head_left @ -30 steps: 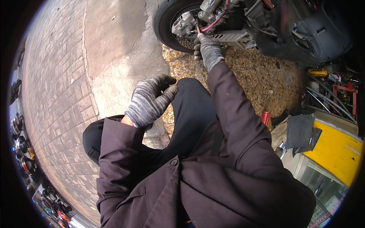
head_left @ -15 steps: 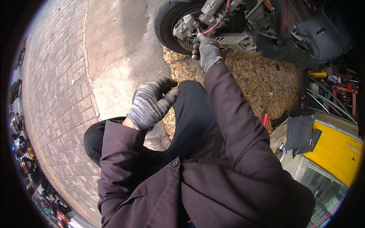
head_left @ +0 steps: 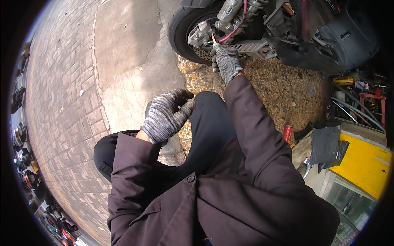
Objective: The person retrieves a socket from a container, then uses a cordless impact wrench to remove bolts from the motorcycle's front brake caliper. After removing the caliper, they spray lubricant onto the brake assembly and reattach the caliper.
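Note:
My right hand (head_left: pixel 226 60), in a grey knitted glove, is closed around a thin orange-brown stick (head_left: pixel 213 39). Its far tip meets the silvery brake caliper (head_left: pixel 200 34) on the wheel of a scooter (head_left: pixel 342 39); the stick's other end is hidden in my fingers. Close to that hand lie the perforated brake disc (head_left: pixel 202 54) and a pink-red hose (head_left: pixel 234 31). My left hand (head_left: pixel 167 115), gloved in the same way, hovers by my knee. Its fingers curve forward with the thumb apart, and I see nothing in them.
The black tyre (head_left: pixel 177 35) stands at the top, beside a coil-spring shock absorber (head_left: pixel 246 16). A red can (head_left: pixel 287 133) is on the pebbled ground (head_left: pixel 283 92) right of my right arm. Farther right are a yellow panel (head_left: pixel 363 162) and a tool heap (head_left: pixel 361 98). Brick paving (head_left: pixel 61 102) spreads leftward.
The whole view has shifted slightly, so the scooter and both hands appear a little lower. My right hand still grips the stick at the caliper; my left hand keeps its curved pose.

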The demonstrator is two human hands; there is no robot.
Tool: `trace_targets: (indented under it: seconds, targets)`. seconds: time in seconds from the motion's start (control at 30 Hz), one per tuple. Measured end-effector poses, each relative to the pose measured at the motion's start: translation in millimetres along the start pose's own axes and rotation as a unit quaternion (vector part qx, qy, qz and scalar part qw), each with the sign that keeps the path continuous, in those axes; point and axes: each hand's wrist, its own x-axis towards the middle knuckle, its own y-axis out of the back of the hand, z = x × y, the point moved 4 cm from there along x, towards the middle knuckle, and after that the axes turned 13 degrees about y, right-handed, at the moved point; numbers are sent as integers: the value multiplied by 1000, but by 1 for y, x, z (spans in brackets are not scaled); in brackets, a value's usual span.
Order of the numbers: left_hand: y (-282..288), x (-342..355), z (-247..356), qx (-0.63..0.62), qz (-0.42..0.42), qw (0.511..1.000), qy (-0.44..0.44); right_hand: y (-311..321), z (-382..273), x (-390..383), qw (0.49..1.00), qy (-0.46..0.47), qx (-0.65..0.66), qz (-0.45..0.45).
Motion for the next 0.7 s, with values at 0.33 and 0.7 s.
trace_targets:
  seconds: [0.33,0.7]
  targets:
    - [-3,2,2,6,-13,1000,11,3,63,-24,998,-49,38,-33]
    - [-5,-2,-5,14,-6,1000,3,-25,72,4,996,-61,0,-71]
